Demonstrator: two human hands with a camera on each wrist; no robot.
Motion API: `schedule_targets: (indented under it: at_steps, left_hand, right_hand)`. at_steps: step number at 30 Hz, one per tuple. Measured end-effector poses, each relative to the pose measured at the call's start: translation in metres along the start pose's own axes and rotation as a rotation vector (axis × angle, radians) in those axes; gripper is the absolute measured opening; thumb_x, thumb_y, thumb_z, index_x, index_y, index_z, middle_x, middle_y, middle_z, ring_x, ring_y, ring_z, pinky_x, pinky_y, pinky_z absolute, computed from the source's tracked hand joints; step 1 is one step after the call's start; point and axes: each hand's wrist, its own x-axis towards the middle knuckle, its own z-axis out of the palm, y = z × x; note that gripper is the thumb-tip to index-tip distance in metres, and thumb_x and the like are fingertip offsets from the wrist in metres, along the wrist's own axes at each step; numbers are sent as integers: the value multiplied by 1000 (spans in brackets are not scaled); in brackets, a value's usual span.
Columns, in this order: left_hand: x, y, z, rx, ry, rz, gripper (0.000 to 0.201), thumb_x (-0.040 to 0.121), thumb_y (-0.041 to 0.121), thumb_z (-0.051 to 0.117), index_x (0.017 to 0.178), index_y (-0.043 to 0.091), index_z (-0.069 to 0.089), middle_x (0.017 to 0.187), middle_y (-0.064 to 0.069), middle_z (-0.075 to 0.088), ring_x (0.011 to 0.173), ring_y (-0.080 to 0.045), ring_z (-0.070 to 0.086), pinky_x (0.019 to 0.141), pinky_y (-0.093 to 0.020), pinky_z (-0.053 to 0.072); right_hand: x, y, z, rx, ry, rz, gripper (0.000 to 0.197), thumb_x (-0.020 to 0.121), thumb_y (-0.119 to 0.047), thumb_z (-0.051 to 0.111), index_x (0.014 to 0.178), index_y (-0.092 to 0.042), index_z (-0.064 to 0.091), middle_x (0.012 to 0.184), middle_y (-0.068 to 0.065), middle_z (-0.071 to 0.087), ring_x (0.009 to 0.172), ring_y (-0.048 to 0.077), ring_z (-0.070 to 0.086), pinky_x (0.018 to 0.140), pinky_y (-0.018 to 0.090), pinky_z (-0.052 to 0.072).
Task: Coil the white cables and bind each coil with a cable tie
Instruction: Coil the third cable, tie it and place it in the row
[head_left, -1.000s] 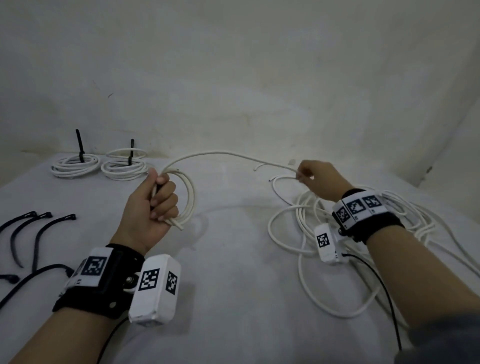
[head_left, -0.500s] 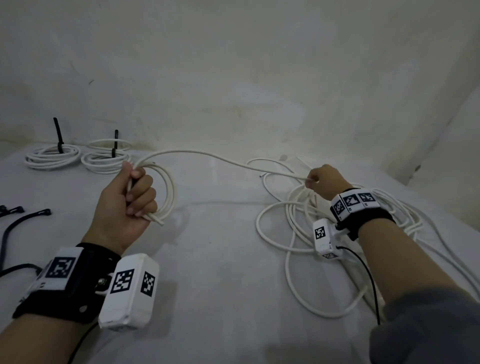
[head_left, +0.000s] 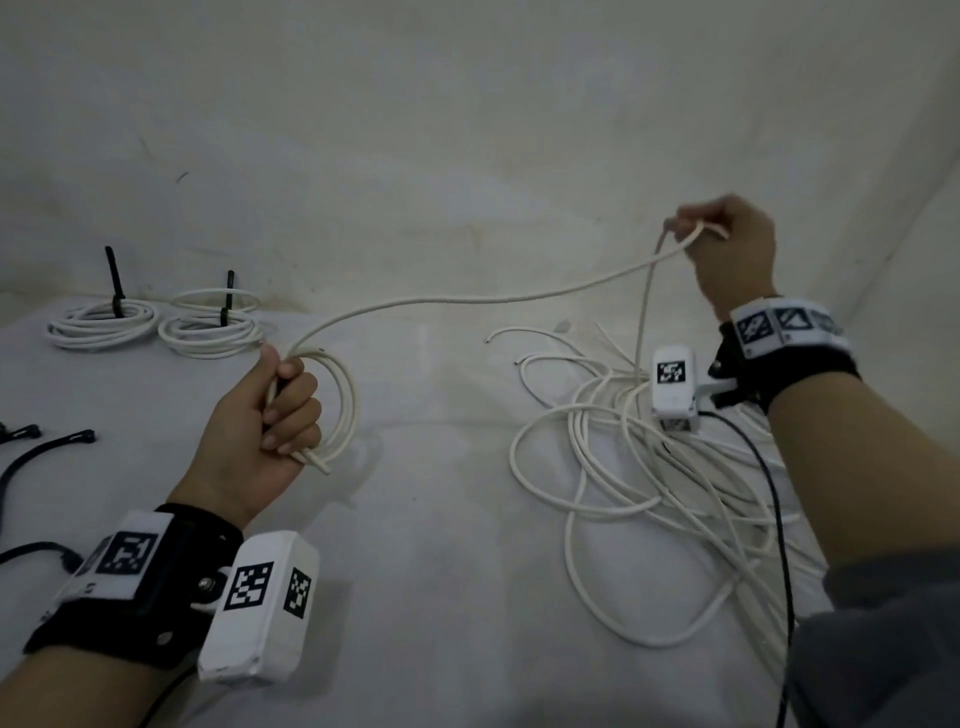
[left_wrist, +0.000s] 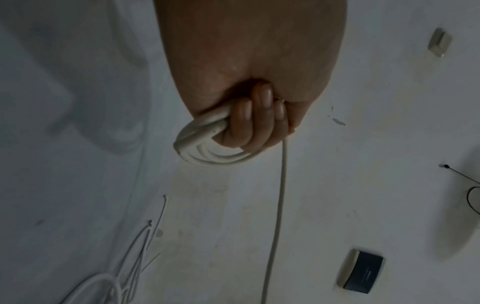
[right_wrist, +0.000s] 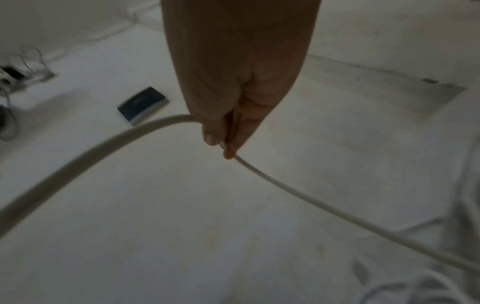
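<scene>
The left edge cut off the black ties (head_left: 47, 447), the wrist camera (head_left: 673, 382) hid part of the tangle (head_left: 649, 483), and the cable (right_wrist: 78, 162) blurred.

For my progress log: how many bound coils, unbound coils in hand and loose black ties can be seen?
Bound coils: 2
Unbound coil, gripped by the left hand: 1
Loose black ties in view: 3
Total: 6

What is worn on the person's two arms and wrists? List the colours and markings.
Each wrist wears a black band bearing white tags with black square codes, plus a white box, also coded. A thin black wire leaves the right box. A grey sleeve covers the right upper forearm.
</scene>
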Motion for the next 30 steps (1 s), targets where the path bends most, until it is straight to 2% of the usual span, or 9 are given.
schedule_targets:
  at_steps: [4,7,10,14,18,20,24,27,30]
  left_hand:
    - [-2,4,-2,-4,11,18,63,104,43,6,109,-1,51,75,-9,35,61,-23,36,61,-32,32]
    - [-2,6,2,108,163,123,44,103,37,31,90,5,59,62,-1,33,47,-13,32,47,-26,37]
    - [-1,0,18,294,460,295,26,87,35,58,68,16,56,53,6,20,37,-7,15,32,-18,26]
    - [7,-9,35,376,664,343,44,95,40,33,58,21,50,43,7,20,38,-9,5,29,-15,17]
    - [9,-12,40,393,696,329,50,99,40,27,58,22,49,41,7,27,38,-10,4,30,-15,16]
    - [9,-13,44,405,707,311,50,98,40,28,57,22,50,41,7,24,38,-10,4,30,-15,16]
    - [14,-21,54,437,672,248,43,91,40,35,56,21,51,42,6,20,38,-9,4,28,-15,15]
    - [16,-25,60,414,613,210,43,91,40,35,58,20,52,39,7,29,37,-7,5,28,-15,18]
    - [15,-24,66,404,579,216,44,91,41,33,58,20,53,40,7,31,37,-7,6,30,-15,16]
  right_hand:
    - [19,-33,-11,61,26,-154,23,80,-10,68,73,-31,63,70,-20,66,82,4,64,79,22,53]
    - [10,-30,-9,-262,-215,-166,28,79,-7,66,72,-35,67,78,-13,69,77,0,62,72,10,44]
    - [-11,-11,-2,-723,-582,-181,12,78,-2,68,84,-11,74,99,18,63,93,30,61,81,26,40]
    - [-46,-5,7,-1003,-968,-109,27,80,-22,73,68,-41,58,112,1,58,121,31,42,101,46,33]
    - [-68,-26,16,-1092,-1052,-65,11,85,-19,63,85,-30,66,95,-14,52,120,19,43,110,58,9]
    - [-78,-42,23,-1087,-1142,-65,23,85,-14,58,100,-31,66,106,-12,54,120,17,45,112,56,2]
    - [-106,-77,54,-634,-1130,-198,43,93,-26,57,134,-25,47,138,-4,49,123,14,47,96,22,32]
    - [-127,-98,84,-323,-1067,-138,46,96,-34,51,139,-25,40,137,-3,49,121,13,49,94,23,38]
    - [-139,-98,107,-303,-1085,-75,34,98,-33,47,130,-20,48,127,0,56,113,18,54,95,32,43]
